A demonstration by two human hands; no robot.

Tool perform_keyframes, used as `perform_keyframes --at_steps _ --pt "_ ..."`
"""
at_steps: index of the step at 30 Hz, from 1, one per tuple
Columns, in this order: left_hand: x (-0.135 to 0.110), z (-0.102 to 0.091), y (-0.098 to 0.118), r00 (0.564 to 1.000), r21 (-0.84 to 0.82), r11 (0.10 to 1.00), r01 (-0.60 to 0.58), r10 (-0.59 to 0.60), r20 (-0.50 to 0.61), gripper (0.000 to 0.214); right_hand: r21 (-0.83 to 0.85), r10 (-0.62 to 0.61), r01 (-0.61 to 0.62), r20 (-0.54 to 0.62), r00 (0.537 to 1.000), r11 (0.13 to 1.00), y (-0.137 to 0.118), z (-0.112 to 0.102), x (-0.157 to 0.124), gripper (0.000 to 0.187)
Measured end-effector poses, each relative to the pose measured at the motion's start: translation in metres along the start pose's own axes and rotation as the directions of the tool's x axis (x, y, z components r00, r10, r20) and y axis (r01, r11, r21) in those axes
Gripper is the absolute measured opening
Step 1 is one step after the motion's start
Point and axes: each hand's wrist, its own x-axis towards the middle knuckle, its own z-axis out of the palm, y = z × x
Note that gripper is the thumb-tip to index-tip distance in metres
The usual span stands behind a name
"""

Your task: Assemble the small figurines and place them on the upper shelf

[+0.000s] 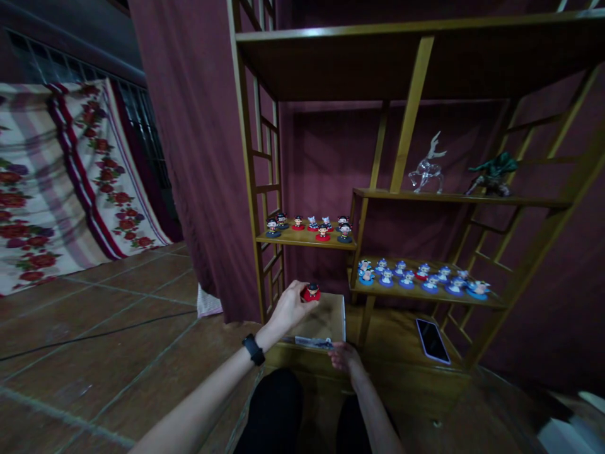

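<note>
From my remote seat I take the box (pixel 336 318) as my landmark: the left hand (pixel 289 309) has its fingers pinching a red-based figurine (pixel 312 292) over the box's far side. The hold seems to be on the round base, so I'd worry about it twisting or slipping out and dropping into the box. The right hand (pixel 346 358) is at the box's near right corner, fingers closed on the edge; too hard a tug there could skid the box or bend its wall. Above and beyond the box, a small shelf (pixel 302 238) carries figurines (pixel 322 234) near its front edge, and a careless knuckle rising from the box could topple one off.
</note>
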Motion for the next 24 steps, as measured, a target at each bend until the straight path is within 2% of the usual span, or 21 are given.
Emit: perform_keyframes --at_steps 4,7,10,14,18,24 --pt "-0.028 0.045 -0.021 0.992 0.036 0.995 0.094 -0.096 0.085 0.031 0.068 -0.022 0.025 -0.051 0.998 0.997 -0.007 0.006 -0.015 0.028" --pt "-0.050 0.074 -0.040 0.975 0.020 0.982 0.186 -0.187 0.116 0.031 0.106 -0.044 0.042 0.023 0.999 0.994 -0.013 0.011 -0.025 0.031" --pt "-0.069 0.095 -0.053 0.948 0.000 0.965 0.263 -0.258 0.187 0.028 0.150 -0.038 0.020 0.115 0.993 0.989 -0.016 0.014 -0.031 0.036" --pt "-0.088 0.113 -0.061 0.922 -0.050 0.954 0.296 -0.272 0.276 0.027 0.137 -0.038 0.012 0.191 0.981 0.991 -0.015 0.016 -0.035 0.037" --pt "-0.096 0.123 -0.060 0.914 -0.087 0.953 0.291 -0.251 0.318 0.021 0.089 -0.088 0.068 0.252 0.964 0.994 -0.014 0.016 -0.039 0.029" --pt "-0.102 0.134 -0.053 0.895 -0.231 0.902 0.365 -0.272 0.354 0.024 0.023 -0.068 0.064 0.241 0.968 0.998 -0.011 0.009 -0.040 0.026"
